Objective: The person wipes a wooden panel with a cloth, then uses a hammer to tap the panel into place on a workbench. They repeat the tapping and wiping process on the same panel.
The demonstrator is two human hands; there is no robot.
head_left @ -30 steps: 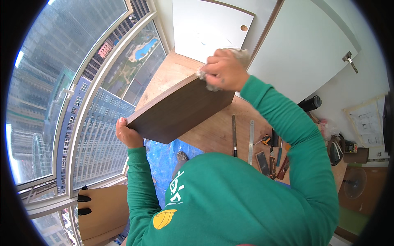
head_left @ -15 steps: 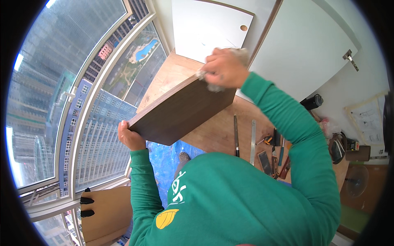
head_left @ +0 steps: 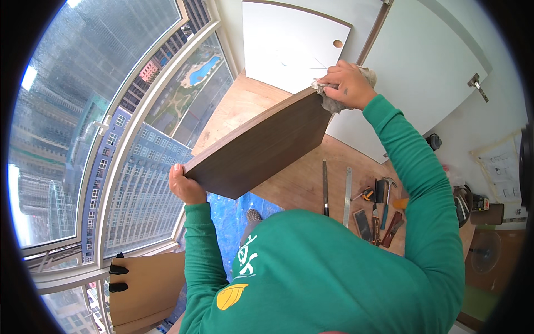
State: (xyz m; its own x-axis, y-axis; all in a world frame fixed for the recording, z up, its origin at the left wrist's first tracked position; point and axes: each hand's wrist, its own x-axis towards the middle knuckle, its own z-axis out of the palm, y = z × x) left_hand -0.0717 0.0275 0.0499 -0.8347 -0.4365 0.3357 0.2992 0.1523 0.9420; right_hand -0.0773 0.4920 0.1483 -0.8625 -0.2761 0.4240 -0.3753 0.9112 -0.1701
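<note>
Gripping, L hand [head_left: 187, 186]: fingers were wrapped round near-L corner of dark brown panel [head_left: 258, 145], spread only approx. panel thickness, one fingertip up by the edge.
R hand [head_left: 347, 83]: fingers were bunched over crumpled grey rag [head_left: 332, 101], rag against far-R corner of panel; how tight, couldn't tell.
Panel pos.: was up betw. both hands, tilted, broad dark face twd person, long edge uppermost; lowest corner showed over blue tarp [head_left: 228, 222]. Bench contact: couldn't tell.
Bench: plywood bench [head_left: 283, 192] ran under/behind panel.
Tools: on bench, R of panel, lay file [head_left: 325, 186] w/ blk handle, steel ruler [head_left: 347, 195], dark flat block [head_left: 362, 225], hammer [head_left: 391, 182].
Behind: white panel [head_left: 289, 50] w/ round hole stood at back; white door [head_left: 411, 100] w/ metal hinge was to its R.
L side: window [head_left: 61, 145] ran alongside, bldgs outside.
</note>
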